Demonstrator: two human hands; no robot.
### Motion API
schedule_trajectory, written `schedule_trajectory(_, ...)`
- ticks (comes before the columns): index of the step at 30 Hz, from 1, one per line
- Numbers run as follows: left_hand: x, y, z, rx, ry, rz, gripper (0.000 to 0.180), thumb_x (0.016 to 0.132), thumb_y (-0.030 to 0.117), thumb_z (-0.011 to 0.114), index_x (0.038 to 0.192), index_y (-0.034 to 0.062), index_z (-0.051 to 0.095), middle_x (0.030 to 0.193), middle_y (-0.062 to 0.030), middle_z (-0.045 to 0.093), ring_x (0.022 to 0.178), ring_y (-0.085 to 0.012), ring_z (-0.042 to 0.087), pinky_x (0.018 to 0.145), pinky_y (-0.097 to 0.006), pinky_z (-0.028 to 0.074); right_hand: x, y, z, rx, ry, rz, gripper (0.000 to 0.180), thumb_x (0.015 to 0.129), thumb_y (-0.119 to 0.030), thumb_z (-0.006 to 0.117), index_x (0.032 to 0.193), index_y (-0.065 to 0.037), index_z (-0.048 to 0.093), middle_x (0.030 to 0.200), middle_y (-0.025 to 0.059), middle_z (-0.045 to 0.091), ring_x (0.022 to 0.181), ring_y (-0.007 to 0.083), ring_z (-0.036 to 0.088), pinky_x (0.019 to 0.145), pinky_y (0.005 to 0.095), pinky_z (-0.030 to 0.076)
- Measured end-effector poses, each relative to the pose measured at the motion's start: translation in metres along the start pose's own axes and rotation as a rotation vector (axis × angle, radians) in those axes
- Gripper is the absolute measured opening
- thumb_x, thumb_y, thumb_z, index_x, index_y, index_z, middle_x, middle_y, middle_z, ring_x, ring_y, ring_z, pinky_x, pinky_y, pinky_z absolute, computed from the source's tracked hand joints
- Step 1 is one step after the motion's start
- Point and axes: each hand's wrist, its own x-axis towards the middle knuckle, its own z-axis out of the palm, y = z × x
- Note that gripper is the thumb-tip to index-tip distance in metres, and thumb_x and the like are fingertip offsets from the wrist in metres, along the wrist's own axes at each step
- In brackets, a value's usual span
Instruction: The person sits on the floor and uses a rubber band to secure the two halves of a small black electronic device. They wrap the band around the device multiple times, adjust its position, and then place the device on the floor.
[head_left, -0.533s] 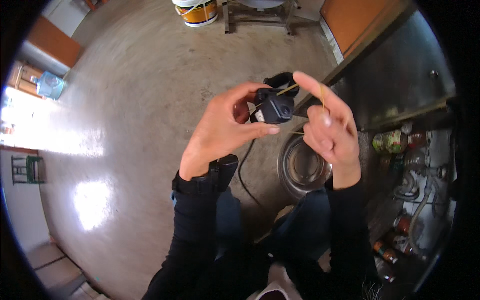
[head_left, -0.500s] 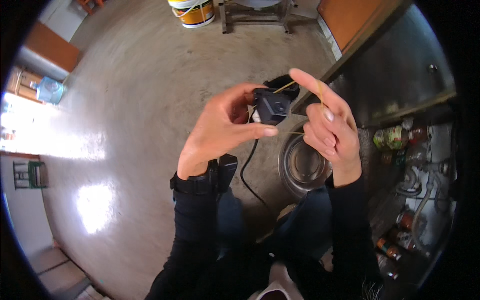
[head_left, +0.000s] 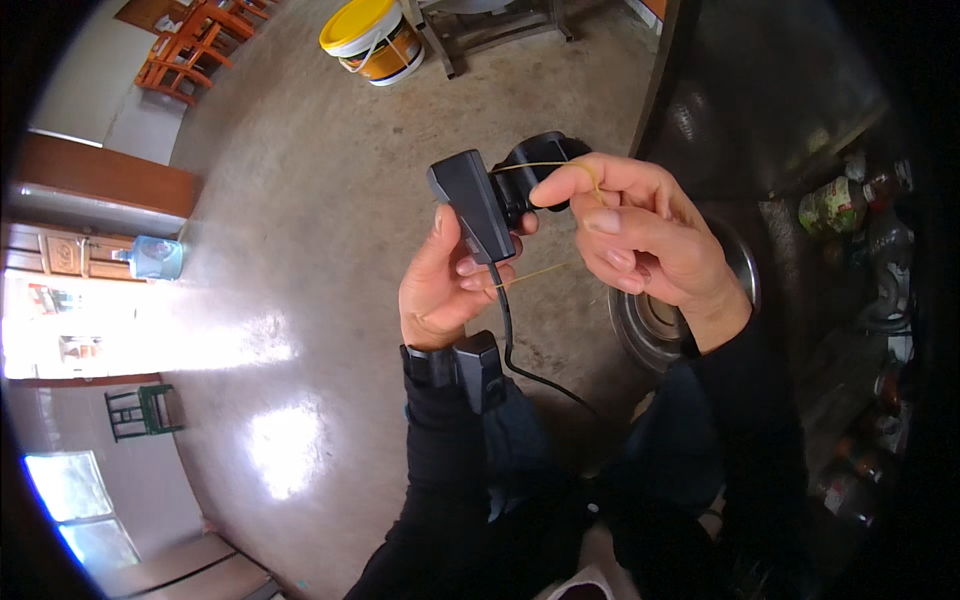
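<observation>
My left hand (head_left: 445, 285) grips a black oblong device (head_left: 472, 203) with a black cable (head_left: 520, 350) running down from its lower end toward my lap. A second black part (head_left: 535, 165) sits behind it. My right hand (head_left: 640, 235) stretches a thin yellow rubber band (head_left: 560, 165) over its fingers, the band running across the top of the black parts and back under my fingers. Both forearms wear dark sleeves, and a black strap with a small box (head_left: 478, 365) sits on my left wrist.
A metal bowl (head_left: 650, 320) lies on the concrete floor under my right hand. A yellow and white bucket (head_left: 372, 38) stands far ahead. A dark metal shelf with bottles (head_left: 840, 200) runs along the right. Orange chairs (head_left: 195, 45) and a blue jug (head_left: 155, 258) are at the left.
The black device has turned so its long side faces me. My right hand has closed in on it, pulling the rubber band across its top.
</observation>
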Motion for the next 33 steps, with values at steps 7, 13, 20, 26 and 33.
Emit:
schedule_trajectory(7, 0.007, -0.013, 0.009, -0.214, 0.149, 0.005, 0.061, 0.092, 0.046, 0.064, 0.129, 0.0, 0.049, 0.089, -0.0061, 0.054, 0.064, -0.0049, 0.039, 0.056, -0.018, 0.039, -0.003, 0.008, -0.006, -0.481, 0.139, -0.084, 0.011, 0.093, -0.01, 0.062, 0.094, -0.001, 0.069, 0.07, 0.0, 0.062, 0.052, 0.0036, 0.051, 0.048, 0.0185, 0.037)
schedule_trajectory(13, 0.012, -0.013, 0.015, -0.373, 0.154, -0.028, 0.072, 0.086, 0.054, 0.067, 0.125, -0.0036, 0.051, 0.073, 0.0004, 0.049, 0.06, -0.0055, 0.041, 0.057, -0.018, 0.04, -0.002, 0.017, -0.008, -0.279, 0.102, 0.051, 0.015, 0.092, -0.011, 0.064, 0.101, 0.0, 0.068, 0.08, 0.0037, 0.067, 0.067, 0.0055, 0.062, 0.05, 0.0178, 0.044)
schedule_trajectory(20, 0.015, -0.019, 0.014, -0.273, 0.104, 0.133, 0.059, 0.092, 0.054, 0.061, 0.127, 0.0072, 0.054, 0.114, -0.0088, 0.06, 0.096, -0.018, 0.063, 0.087, -0.03, 0.053, -0.007, 0.032, 0.026, 0.138, 0.098, 0.139, 0.026, 0.094, -0.012, 0.063, 0.116, 0.002, 0.062, 0.108, 0.0122, 0.067, 0.093, 0.0131, 0.067, 0.065, 0.0197, 0.059)
schedule_trajectory(26, 0.021, -0.023, 0.026, -0.244, 0.247, 0.141, 0.066, 0.084, 0.056, 0.07, 0.12, 0.002, 0.058, 0.103, -0.0051, 0.064, 0.088, -0.0152, 0.061, 0.081, -0.027, 0.051, -0.005, 0.042, 0.039, 0.011, 0.047, -0.041, 0.039, 0.096, -0.005, 0.056, 0.132, 0.004, 0.048, 0.126, 0.015, 0.059, 0.117, 0.0205, 0.058, 0.097, 0.0308, 0.049)
schedule_trajectory(33, 0.026, -0.019, 0.018, -0.198, 0.298, 0.165, 0.07, 0.084, 0.056, 0.069, 0.13, 0.0052, 0.055, 0.1, -0.003, 0.063, 0.095, -0.0137, 0.051, 0.077, -0.027, 0.036, -0.021, 0.061, 0.07, -0.197, 0.027, 0.02, 0.063, 0.095, -0.002, 0.054, 0.15, 0.0, 0.023, 0.147, 0.0186, 0.04, 0.132, 0.0216, 0.045, 0.105, 0.0342, 0.042)
